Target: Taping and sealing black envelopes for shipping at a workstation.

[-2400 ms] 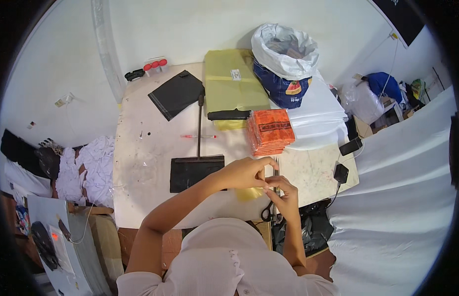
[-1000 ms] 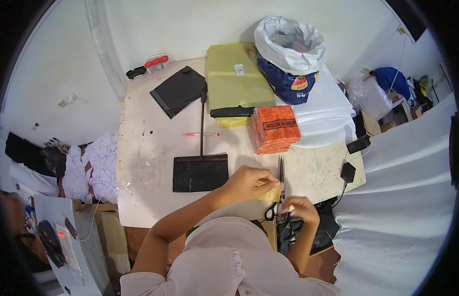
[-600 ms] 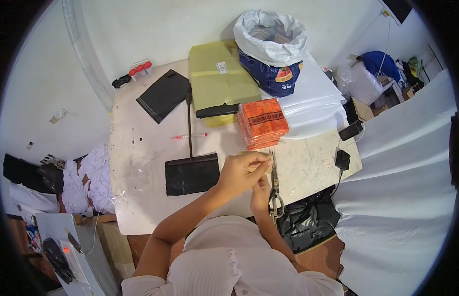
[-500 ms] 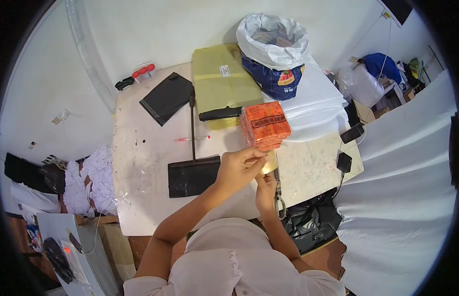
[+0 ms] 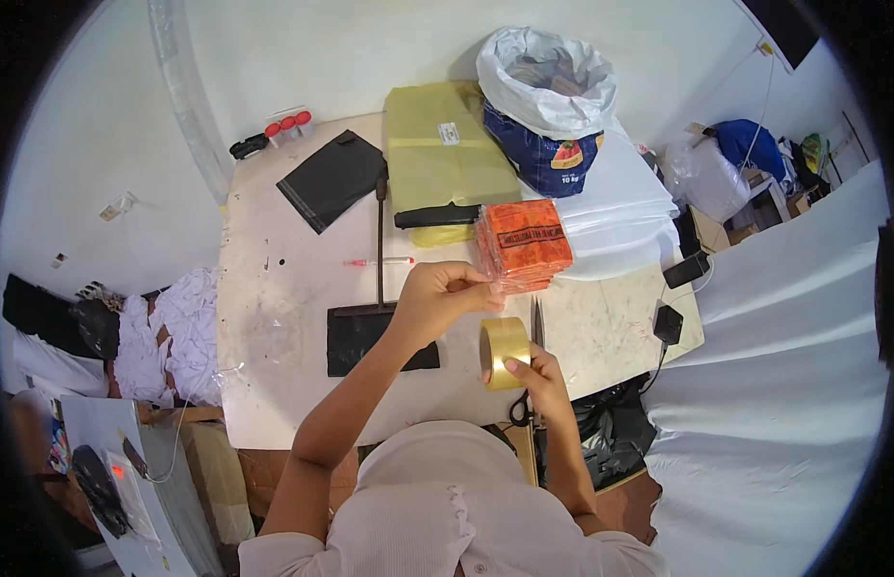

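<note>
My right hand (image 5: 543,379) grips a roll of yellowish packing tape (image 5: 504,356), with the thumb on its side. My left hand (image 5: 439,300) is closed in a pinch at the near left corner of a stack of orange packets (image 5: 526,238) in clear wrap. What its fingertips hold is too small or too clear to make out. Scissors (image 5: 537,322) lie beside the tape roll, partly hidden by it and my right hand. A black flat pouch (image 5: 355,344) lies under my left forearm.
Behind the packets are a black strip (image 5: 437,217), a yellow package (image 5: 432,144), white sheets (image 5: 620,221) and a blue-and-white sack (image 5: 543,144). Another black pouch (image 5: 331,181), a dark rod (image 5: 379,250) and a pen (image 5: 377,262) lie left. Black adapters (image 5: 668,324) sit right.
My hands have moved apart: the left shifted slightly left, the right down and right with the tape roll. The roll, mostly hidden before, now shows fully, and the scissors' blades have come into sight.
</note>
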{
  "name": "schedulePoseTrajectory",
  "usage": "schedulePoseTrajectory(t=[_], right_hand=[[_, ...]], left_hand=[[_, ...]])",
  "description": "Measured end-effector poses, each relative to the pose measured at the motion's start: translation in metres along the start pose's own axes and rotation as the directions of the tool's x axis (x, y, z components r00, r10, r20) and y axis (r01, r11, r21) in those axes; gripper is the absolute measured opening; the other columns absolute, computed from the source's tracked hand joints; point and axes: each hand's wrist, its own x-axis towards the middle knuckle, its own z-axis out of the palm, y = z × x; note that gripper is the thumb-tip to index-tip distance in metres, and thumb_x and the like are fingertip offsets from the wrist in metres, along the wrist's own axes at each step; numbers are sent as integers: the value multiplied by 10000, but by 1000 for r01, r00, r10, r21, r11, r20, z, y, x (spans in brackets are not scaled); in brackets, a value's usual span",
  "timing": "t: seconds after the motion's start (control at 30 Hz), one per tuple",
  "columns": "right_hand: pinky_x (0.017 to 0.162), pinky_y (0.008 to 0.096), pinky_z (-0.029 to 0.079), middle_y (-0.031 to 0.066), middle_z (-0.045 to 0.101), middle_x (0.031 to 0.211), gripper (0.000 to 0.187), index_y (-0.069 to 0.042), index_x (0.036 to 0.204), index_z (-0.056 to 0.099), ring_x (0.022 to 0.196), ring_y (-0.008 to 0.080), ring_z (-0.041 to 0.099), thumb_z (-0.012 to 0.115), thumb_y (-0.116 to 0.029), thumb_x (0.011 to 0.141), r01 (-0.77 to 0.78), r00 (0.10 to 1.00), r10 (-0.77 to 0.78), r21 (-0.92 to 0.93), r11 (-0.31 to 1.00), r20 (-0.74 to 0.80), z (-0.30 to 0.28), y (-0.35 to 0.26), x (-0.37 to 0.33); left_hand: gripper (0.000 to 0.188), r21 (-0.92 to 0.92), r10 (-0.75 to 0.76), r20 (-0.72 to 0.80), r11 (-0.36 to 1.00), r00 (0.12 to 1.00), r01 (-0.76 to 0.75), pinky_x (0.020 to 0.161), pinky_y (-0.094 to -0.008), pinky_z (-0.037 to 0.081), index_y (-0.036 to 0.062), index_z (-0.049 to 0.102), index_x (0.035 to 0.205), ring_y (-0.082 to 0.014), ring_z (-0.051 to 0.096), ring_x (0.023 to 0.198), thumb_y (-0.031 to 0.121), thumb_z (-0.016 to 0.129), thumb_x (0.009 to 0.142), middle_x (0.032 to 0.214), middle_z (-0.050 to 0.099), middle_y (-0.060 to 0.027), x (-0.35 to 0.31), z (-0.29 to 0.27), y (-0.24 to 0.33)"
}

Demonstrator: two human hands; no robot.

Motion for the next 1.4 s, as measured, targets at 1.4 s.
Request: schedulePoseTrajectory(t=[1.4], right_hand=[[638,315,442,123,561,788,421,-34,972,503,711,224,561,729,-174,645,-294,786,-367,-823,486,-498,-105,121,-93]], left_hand=[[564,-78,21,360,997,933,8,897,-390,470,109,173,1406,-296,573,1041,5,405,903,1103,572,-228,36,4,0]])
